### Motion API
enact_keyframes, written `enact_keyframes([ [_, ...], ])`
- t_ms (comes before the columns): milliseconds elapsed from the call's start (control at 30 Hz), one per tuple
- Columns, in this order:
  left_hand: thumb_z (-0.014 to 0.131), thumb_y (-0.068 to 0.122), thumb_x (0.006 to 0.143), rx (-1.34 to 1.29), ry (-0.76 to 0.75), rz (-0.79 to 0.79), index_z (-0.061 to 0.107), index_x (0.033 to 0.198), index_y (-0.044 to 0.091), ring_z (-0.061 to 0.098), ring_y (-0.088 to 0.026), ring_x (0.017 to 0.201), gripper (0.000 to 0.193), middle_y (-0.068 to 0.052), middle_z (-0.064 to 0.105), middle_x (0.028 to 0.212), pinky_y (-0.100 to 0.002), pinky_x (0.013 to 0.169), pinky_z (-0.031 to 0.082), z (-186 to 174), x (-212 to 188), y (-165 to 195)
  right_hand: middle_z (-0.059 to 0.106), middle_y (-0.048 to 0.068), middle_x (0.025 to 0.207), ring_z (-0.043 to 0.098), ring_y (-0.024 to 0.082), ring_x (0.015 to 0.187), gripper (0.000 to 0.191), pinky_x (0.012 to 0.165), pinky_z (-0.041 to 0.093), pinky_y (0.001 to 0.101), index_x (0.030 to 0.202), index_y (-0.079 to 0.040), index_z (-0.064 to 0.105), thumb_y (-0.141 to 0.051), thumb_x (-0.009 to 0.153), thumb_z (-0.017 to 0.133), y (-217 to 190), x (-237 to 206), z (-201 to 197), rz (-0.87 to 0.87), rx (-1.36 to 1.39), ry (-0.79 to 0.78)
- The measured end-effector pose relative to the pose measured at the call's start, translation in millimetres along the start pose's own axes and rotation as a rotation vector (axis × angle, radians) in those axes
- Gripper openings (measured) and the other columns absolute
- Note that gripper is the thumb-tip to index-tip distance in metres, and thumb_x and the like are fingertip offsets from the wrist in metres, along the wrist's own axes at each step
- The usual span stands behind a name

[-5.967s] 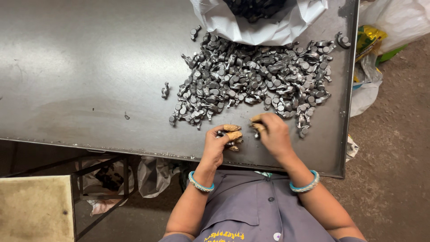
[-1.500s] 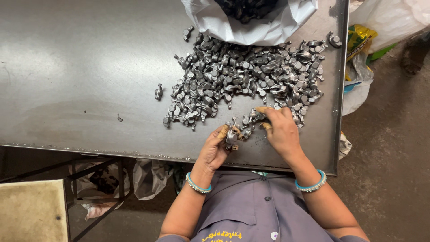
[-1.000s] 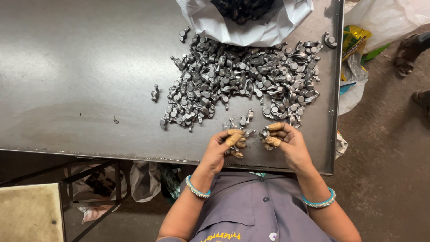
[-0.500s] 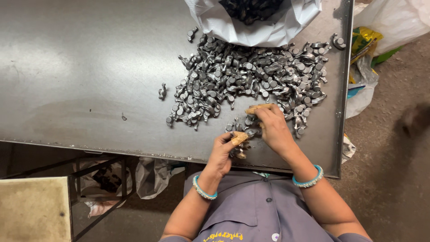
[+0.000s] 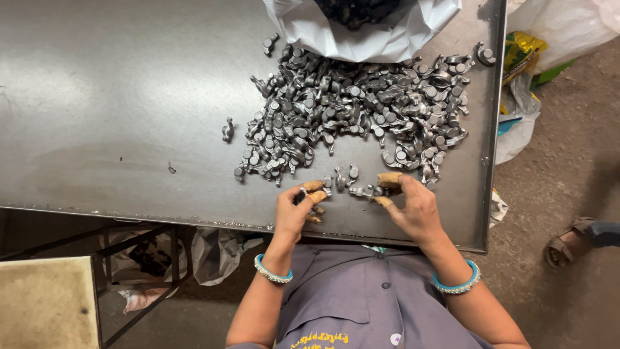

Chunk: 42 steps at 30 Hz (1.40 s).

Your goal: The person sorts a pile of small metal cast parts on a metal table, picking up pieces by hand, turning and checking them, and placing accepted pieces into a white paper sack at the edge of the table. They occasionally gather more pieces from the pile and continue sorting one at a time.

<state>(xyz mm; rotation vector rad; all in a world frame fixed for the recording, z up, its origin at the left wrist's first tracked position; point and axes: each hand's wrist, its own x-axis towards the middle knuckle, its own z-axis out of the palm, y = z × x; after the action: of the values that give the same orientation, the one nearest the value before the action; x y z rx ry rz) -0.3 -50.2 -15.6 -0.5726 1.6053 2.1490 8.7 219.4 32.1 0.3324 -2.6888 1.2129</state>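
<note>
The left hand rests near the front edge of the flat grey metal table. Its fingers, with tan finger covers, pinch a small dark metal part. The right hand sits just beside it. Its covered fingers hold another small dark metal piece. A few loose little metal bits lie between the two hands. Just behind them spreads the big pile of small dark grey metal parts. At the back edge of the table, an open white plastic bag holds more dark parts. Both wrists wear blue bangles.
</note>
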Motion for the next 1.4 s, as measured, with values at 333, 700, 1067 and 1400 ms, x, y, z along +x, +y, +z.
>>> enact_keyframes([
  [333, 0.065, 0.017, 0.095, -0.325, -0.173, -0.036, 0.071, 0.104, 0.000, 0.072, -0.019, 0.065, 0.021, -0.015, 0.077, 0.091, -0.030, 0.050, 0.058, 30.3, 20.7, -29.8, 0.075, 0.012, 0.102, 0.072, 0.020, 0.086, 0.032, 0.069, 0.058, 0.0300, 0.124, 0.002, 0.064, -0.005, 0.094, 0.071, 24.1, -22.6, 11.6, 0.710, 1.221, -0.037],
  [700, 0.070, 0.039, 0.100, -0.522, -0.243, -0.296, 0.071, 0.109, 0.006, 0.071, -0.015, 0.069, 0.034, -0.008, 0.077, 0.092, -0.027, 0.051, 0.053, 33.6, 2.3, -29.4, 0.065, 0.011, 0.098, 0.061, 0.031, 0.092, 0.040, 0.079, 0.051, 0.0426, 0.108, -0.006, 0.070, -0.008, 0.070, 0.082, -34.8, 9.4, 0.6, 0.036, -0.080, -0.105],
  [1067, 0.072, 0.022, 0.097, -0.398, -0.172, -0.127, 0.072, 0.116, 0.000, 0.075, -0.021, 0.078, 0.029, -0.013, 0.077, 0.099, -0.033, 0.055, 0.060, 13.1, 2.9, -12.0, 0.072, 0.005, 0.093, 0.069, 0.014, 0.082, 0.018, 0.073, 0.056, 0.0290, 0.102, 0.000, 0.066, 0.003, 0.085, 0.071, 14.5, -24.2, 14.3, 0.403, 0.325, -0.045],
  [1400, 0.068, 0.025, 0.098, -0.584, -0.354, -0.348, 0.070, 0.122, 0.005, 0.074, -0.018, 0.081, 0.030, -0.010, 0.075, 0.104, -0.034, 0.058, 0.062, 44.5, -6.4, -30.0, 0.073, 0.007, 0.103, 0.066, 0.024, 0.097, 0.026, 0.084, 0.054, 0.0352, 0.110, -0.004, 0.070, 0.001, 0.085, 0.076, -5.0, 19.7, 10.7, 0.097, 0.087, -0.068],
])
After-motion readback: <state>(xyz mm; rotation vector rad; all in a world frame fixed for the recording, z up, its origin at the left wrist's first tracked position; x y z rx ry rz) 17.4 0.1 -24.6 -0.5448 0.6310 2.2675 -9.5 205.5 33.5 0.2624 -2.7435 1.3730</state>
